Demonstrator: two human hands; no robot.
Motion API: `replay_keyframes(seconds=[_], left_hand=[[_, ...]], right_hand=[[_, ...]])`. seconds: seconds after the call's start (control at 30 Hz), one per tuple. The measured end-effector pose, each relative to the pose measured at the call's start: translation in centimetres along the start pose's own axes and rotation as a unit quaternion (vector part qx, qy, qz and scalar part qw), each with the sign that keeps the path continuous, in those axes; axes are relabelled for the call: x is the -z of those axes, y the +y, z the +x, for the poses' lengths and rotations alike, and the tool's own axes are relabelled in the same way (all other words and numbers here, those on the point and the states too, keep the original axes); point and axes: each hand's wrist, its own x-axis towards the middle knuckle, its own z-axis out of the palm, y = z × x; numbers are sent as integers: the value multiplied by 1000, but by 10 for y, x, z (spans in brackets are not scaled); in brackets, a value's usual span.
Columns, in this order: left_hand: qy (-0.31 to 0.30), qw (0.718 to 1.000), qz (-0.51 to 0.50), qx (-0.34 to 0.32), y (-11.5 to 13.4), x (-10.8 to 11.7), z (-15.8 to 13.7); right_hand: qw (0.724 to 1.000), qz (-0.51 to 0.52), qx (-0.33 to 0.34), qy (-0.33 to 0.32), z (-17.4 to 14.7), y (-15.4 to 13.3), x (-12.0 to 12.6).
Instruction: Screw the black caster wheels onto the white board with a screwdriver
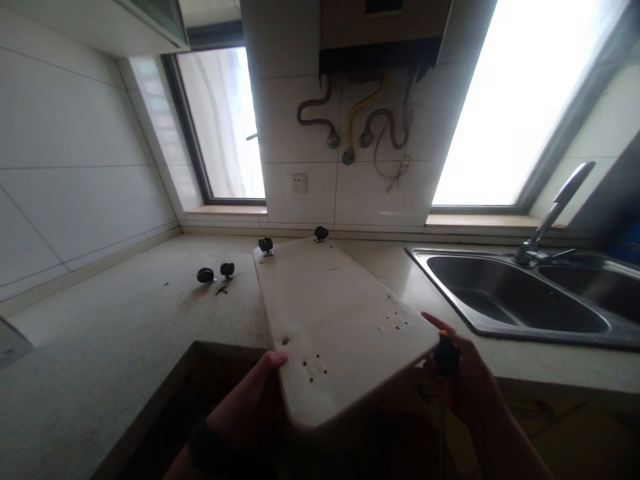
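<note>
A white board (340,320) with rounded corners lies across the counter, its near end jutting out over the front edge. My left hand (267,373) is closed on its near left edge, thumb on top. My right hand (463,360) grips a screwdriver (447,353) with a black and orange handle, shaft pointing down, beside the board's right corner; an extended finger is close to the edge. Black casters stand at the far corners, one on the left (265,245) and one on the right (321,233). Screw holes (315,367) mark the near end.
Two loose casters (205,275) and a few small screws (221,290) lie on the counter (150,320) left of the board. A steel double sink (480,327) with a faucet (555,207) is on the right. The counter has a cut-out (200,350) at front left.
</note>
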Motion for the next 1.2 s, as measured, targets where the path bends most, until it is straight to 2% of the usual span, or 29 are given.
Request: replay_keyframes(seconds=[0.17,0.3,0.4,0.5,0.57,0.7,0.83,0.97,1.07,1.2], left_hand=[[36,999,-6,25,7,-4,-5],[60,998,7,12,15,0,-2],[127,984,107,-63,26,6,0],[191,941,233,-155,40,13,-1],[209,920,273,-189,50,19,-3],[226,894,311,-230,59,34,-10],[219,861,375,-265,48,48,-14],[250,832,405,-284,36,54,-12],[243,823,420,-296,38,55,-6],[223,826,420,-302,51,60,5]], right_hand=[[999,-32,-6,-41,-2,5,7],[994,-84,31,-54,-5,12,11],[992,-109,34,-58,-12,11,4],[984,-152,43,-78,-20,7,-5],[974,-190,64,-103,-25,5,-10],[947,-267,119,-133,-26,6,-14],[930,-310,142,-136,-18,12,-9],[927,-318,138,-144,-12,19,-4],[931,-310,135,-140,-12,21,-6],[928,-315,139,-145,-14,18,-14]])
